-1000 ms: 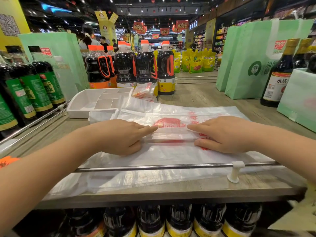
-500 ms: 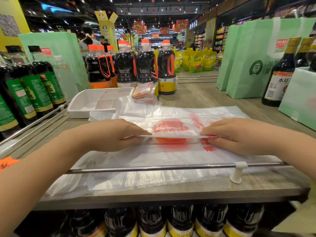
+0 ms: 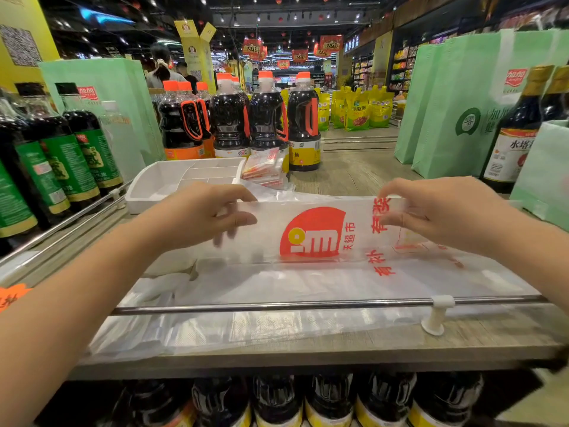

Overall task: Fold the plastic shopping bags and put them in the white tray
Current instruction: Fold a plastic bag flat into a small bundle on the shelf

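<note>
A translucent white plastic shopping bag (image 3: 308,272) with a red logo lies spread on the wooden shelf top. Its near-folded flap stands lifted off the surface, held at both ends. My left hand (image 3: 203,217) pinches the flap's left end and my right hand (image 3: 437,214) pinches its right end. The white tray (image 3: 160,183), with several compartments, sits behind my left hand at the back left. A small stack of folded bags (image 3: 264,169) with red print leans at the tray's right end, against the bottles.
Dark sauce bottles (image 3: 231,121) stand behind the tray, and green-labelled bottles (image 3: 61,155) line the left. Green shopping bags (image 3: 455,112) and a bottle (image 3: 514,140) stand at right. A metal rail (image 3: 277,305) with a white clip (image 3: 437,315) runs along the front edge.
Both hands were pressing a fold flat on the bag; now they have lifted the folded strip up off the surface, showing the red logo upright.
</note>
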{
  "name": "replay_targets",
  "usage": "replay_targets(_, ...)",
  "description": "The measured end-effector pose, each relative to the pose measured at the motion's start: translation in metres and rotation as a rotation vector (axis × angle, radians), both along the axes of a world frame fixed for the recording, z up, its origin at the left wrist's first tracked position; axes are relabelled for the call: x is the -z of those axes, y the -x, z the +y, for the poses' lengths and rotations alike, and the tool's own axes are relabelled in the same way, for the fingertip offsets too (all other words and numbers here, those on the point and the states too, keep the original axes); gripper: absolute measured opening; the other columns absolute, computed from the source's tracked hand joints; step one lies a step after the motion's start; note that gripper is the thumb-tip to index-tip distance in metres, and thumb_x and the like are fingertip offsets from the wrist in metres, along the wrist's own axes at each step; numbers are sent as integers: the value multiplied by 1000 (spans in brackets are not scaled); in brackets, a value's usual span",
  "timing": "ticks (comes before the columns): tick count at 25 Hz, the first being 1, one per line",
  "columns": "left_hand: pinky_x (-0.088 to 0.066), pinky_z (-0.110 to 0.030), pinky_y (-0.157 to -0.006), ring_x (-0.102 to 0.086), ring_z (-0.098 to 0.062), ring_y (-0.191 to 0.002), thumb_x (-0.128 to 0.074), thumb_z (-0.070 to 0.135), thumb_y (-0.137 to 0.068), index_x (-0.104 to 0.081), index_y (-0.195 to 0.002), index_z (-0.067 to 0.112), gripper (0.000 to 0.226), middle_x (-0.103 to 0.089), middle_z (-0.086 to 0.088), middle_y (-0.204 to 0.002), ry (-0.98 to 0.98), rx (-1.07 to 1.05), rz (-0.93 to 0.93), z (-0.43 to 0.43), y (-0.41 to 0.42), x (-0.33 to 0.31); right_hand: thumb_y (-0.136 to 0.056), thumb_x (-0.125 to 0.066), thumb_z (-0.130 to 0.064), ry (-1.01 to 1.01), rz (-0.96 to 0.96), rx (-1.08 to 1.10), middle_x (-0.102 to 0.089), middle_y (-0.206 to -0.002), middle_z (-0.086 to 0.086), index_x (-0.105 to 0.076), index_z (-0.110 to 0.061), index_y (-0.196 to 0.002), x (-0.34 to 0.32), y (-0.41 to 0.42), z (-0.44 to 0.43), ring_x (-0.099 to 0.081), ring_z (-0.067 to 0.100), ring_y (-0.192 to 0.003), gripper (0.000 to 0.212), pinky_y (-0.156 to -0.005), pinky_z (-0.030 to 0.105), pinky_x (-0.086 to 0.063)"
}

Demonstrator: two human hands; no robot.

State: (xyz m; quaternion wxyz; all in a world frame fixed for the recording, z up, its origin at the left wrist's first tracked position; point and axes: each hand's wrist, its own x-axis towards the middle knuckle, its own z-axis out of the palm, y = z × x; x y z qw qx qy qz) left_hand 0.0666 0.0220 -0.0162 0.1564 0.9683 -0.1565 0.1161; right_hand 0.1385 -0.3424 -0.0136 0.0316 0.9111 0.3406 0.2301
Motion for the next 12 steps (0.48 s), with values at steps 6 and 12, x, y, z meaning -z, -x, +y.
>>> replay_targets(6,-49,-31,-77,-56,2,-84,-55,59,-91,-44,-137,46,48,-58,20,-107,-307,-137,101,4,-7,11,-88,-3,-74,255,142,116,-36,-154,-5,-6,-36,-158,14,-20,11,-42,20,-134,80,-109,37,-33)
replay_targets(12,-34,-30,-110,-40,-8,-133,-38,64,-95,-36,-148,47,55,-38,16,-150,-384,-46,153,-7,0,15,-90,-8,-71,241,422,67,-21,-163,-11,-13,-42,-157,29,-21,11,-23,13,-148,73,-121,33,-19)
